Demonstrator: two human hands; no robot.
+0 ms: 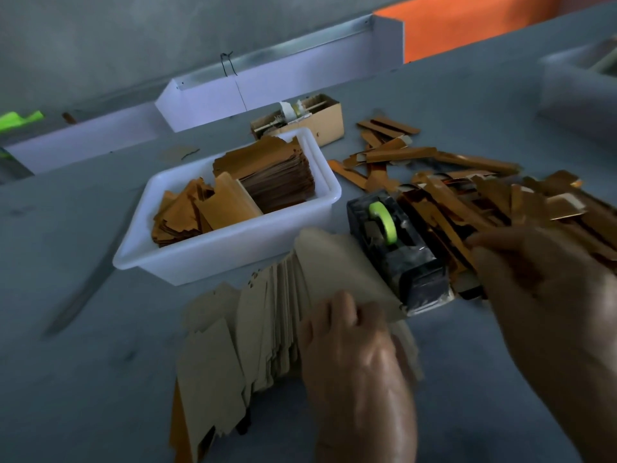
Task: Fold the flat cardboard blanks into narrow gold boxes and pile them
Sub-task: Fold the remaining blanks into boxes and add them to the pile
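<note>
A fanned stack of flat cardboard blanks (267, 329) lies plain side up near the desk's (83, 379) front edge, just in front of a white tub (233, 248) that carries more gold-faced blanks. The left hand (354, 359) rests on the fan with its fingers curled over the top sheet, which is lifted and bowed toward a black tape dispenser (397, 248). The right hand (541, 289) reaches toward the pile of folded gold boxes (467, 195) heaped toward the desk's right edge; it is blurred and I cannot tell whether it holds anything. These blanks look thin and light, springy rather than stiff, since the raised one curves without creasing. The glossy gold face is probably slippery, so sheets may slide off each other. I would pinch a single blank at a long edge near its middle, thumb underneath, to peel it cleanly from the fan.
</note>
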